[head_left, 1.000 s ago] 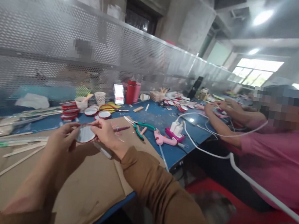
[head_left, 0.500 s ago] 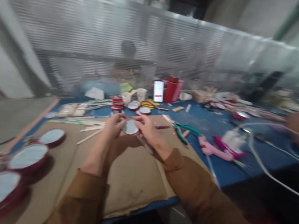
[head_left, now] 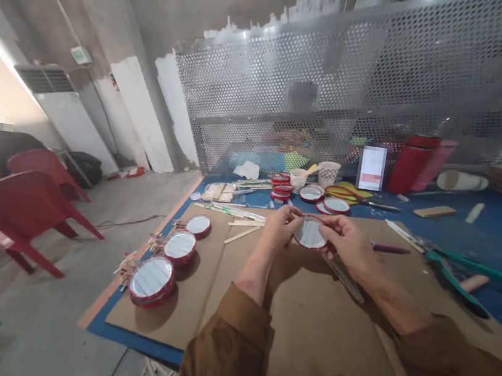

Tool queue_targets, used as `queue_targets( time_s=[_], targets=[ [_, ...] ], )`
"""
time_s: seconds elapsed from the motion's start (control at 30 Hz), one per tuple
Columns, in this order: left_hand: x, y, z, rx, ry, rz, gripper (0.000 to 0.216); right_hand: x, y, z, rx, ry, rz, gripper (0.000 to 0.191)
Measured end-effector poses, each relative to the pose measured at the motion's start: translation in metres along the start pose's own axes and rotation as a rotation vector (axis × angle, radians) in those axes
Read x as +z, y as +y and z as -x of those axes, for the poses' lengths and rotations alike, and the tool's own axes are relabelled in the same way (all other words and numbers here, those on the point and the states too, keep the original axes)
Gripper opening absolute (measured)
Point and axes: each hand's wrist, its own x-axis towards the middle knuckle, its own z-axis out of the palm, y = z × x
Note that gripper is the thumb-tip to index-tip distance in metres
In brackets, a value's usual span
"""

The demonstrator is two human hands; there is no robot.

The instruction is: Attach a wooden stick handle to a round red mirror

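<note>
Between my two hands is a small round mirror-like disc (head_left: 311,232) with a thin red rim, raised over a brown cardboard sheet (head_left: 303,345). My left hand (head_left: 280,226) pinches its left edge with thumb and fingers. On the opposite edge, my right hand (head_left: 346,244) is closed in the same way. A narrow greyish strip (head_left: 345,278) shows below my right hand; whether it touches the palm I cannot tell. Three larger red-sided discs with pale shiny tops stand in a row to the left, the nearest one (head_left: 151,280) being biggest, with small wooden sticks along their outer sides.
Behind my hands are flat wooden sticks (head_left: 242,235), stacked red discs (head_left: 281,189), paper cups (head_left: 328,173), yellow-handled scissors (head_left: 348,192) and a lit phone (head_left: 372,168). Green-handled pliers (head_left: 457,282) lie right. A perforated metal screen (head_left: 254,101) borders the table. Red chairs (head_left: 32,213) stand left.
The view has swung left and sharpened, bringing the red chairs and a seated person into sight. Both hands keep hold of the small disc.
</note>
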Motion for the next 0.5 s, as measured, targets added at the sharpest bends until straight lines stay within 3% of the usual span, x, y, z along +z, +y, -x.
queue_targets(
  time_s=[0.27, 0.5],
  targets=[
    [0.0005, 0.0019, 0.0039, 0.033, 0.003, -0.050, 0.021, -0.0034, 0.0008, -0.0009, -0.094, 0.014, 0.117, 0.022],
    [0.0011, 0.0059, 0.0043, -0.022, 0.013, -0.048, 0.018, -0.0059, -0.0058, 0.0040, -0.380, 0.078, 0.504, 0.012]
  ],
)
